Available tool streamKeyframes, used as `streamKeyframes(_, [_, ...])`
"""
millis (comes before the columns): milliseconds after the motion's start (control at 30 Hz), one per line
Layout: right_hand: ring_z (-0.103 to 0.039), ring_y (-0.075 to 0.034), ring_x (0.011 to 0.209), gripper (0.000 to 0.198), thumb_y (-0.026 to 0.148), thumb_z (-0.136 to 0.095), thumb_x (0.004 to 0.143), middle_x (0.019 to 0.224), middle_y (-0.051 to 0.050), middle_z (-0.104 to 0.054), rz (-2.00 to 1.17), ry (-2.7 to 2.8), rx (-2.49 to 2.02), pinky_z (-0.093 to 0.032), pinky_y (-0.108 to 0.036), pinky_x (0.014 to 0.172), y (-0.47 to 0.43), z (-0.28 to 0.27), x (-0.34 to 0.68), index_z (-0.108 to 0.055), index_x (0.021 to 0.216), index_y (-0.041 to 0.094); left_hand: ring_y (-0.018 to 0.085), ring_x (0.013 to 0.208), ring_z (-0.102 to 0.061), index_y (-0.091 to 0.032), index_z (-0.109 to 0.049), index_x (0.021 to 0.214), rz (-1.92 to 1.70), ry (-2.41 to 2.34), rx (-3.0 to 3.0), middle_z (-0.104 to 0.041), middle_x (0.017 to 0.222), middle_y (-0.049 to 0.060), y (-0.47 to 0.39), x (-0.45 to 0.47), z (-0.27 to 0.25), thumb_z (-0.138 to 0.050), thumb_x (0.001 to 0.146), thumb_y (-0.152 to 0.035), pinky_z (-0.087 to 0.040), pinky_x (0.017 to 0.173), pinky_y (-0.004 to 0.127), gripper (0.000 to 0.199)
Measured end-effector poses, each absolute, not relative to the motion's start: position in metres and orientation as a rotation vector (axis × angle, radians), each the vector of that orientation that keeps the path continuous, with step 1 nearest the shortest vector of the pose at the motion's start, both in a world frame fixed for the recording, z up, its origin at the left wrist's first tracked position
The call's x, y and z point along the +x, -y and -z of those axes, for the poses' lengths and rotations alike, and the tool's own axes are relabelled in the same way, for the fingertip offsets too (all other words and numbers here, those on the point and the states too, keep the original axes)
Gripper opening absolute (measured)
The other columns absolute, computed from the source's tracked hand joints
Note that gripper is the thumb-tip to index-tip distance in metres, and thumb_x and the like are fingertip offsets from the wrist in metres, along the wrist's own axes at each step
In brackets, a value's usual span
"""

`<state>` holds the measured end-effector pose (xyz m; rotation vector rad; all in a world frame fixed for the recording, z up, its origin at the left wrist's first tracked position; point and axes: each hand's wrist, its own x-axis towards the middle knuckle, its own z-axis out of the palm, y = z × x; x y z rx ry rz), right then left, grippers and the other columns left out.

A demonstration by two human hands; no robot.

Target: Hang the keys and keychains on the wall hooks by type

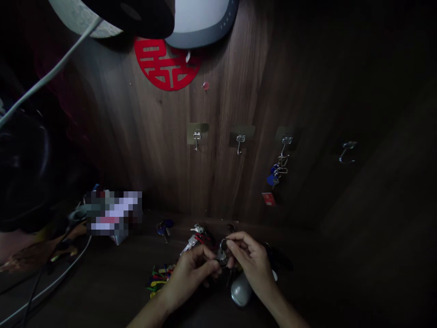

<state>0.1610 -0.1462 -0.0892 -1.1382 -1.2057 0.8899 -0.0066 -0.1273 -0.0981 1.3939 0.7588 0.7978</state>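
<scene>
Behind and above the fingers rises a dark wooden panel (pixel 221 191), meeting a dark surface (pixel 129 287) that spreads below them. Over it, the person's left hand (pixel 186 275) and right hand (pixel 251 259) nearly meet, fingers curled inward. Well above the fingers, a red cutout (pixel 153 68) sits on the panel. Left of the left fingers lies a pile of coloured pieces (pixel 159 283), partly covered by that hand; below the right fingers, a silver rounded object (pixel 241 291) is partly hidden. Up and right of the fingers, a bunch of blue-tagged keys (pixel 275 176) hangs from a metal hook (pixel 286 143). Smallest, between the hands, is a key ring (pixel 223 246): right thumb and forefinger pinch its loop, while the left thumb and forefinger close on its dim lower metal.
</scene>
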Motion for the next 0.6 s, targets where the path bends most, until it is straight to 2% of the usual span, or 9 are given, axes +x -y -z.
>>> streamKeyframes(133, [-0.056,-0.01,0.04,0.037,0.052,-0.066,0.069,0.056,0.003,-0.058,-0.909,1.161,-1.142,-0.041,-0.019,0.038,0.147,0.085,0.163,-0.06,0.079,0.017,0.009,0.057,-0.051,-0.014,-0.057,0.07,-0.844,-0.766,1.449,-0.061,0.068,0.001,0.125,-0.009,0.099,-0.058,0.077,-0.05,-0.039,0.045,0.016,0.037])
streamKeyframes(267, [-0.057,-0.01,0.041,0.034,0.049,-0.065,0.073,0.058,0.001,-0.061,-0.926,1.182,-1.091,-0.041,-0.019,0.039,0.149,0.082,0.165,-0.061,0.085,0.017,0.008,0.051,-0.05,-0.013,-0.057,0.069,-0.808,-0.798,1.439,-0.062,0.065,0.002,0.126,-0.007,0.097,-0.052,0.079,-0.055,-0.035,0.041,0.015,0.043])
streamKeyframes(600, [-0.063,-0.013,0.056,0.027,0.043,-0.067,0.073,0.07,-0.003,-0.069,-1.018,1.189,-1.077,-0.044,-0.021,0.048,0.15,0.076,0.17,-0.068,0.083,0.018,0.009,0.047,-0.057,-0.012,-0.058,0.07,-0.796,-0.742,1.327,-0.065,0.065,0.002,0.129,-0.004,0.092,-0.054,0.078,-0.054,-0.038,0.042,0.016,0.043])
